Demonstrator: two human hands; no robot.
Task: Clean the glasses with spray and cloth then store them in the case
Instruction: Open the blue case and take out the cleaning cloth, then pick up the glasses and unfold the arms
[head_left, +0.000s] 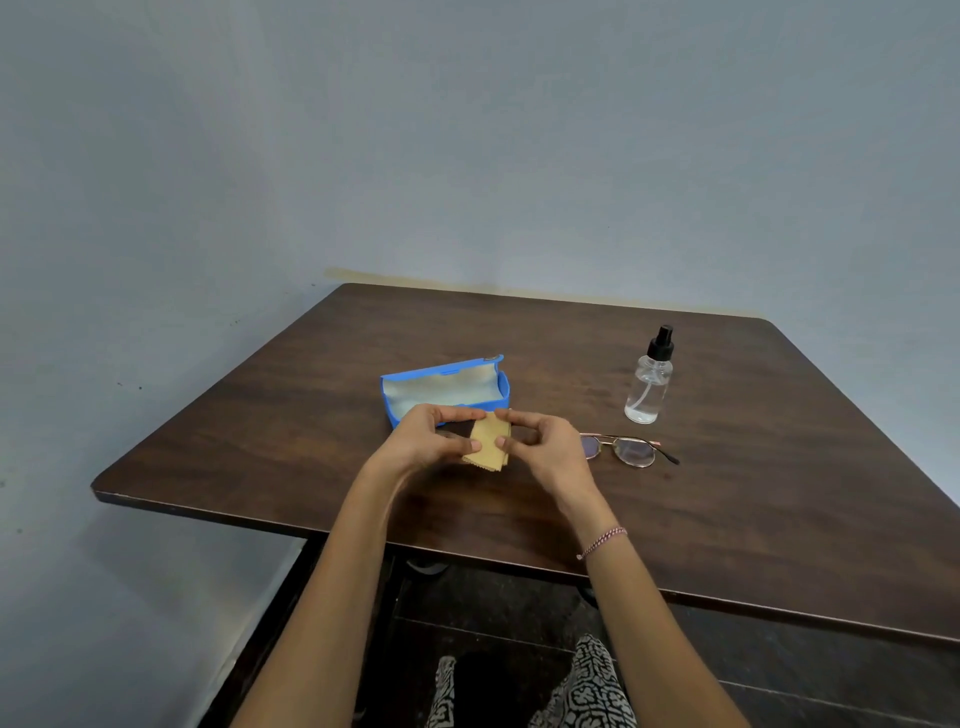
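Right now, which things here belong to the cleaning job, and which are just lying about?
Job: yellow cleaning cloth, pinched by left hand and right hand; metal-framed glasses; clear spray bottle with black nozzle; open blue case.
Lying about: nothing else on the dark wooden table.

Blue case (445, 391), tan cloth (489, 440), brown table (727, 493).

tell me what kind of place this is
Probably a plain room at home or a simple workspace, not a shop. A dark brown wooden table stands against a bare grey-blue painted wall, and the person's hands fold a small yellow cloth near an open blue glasses case.
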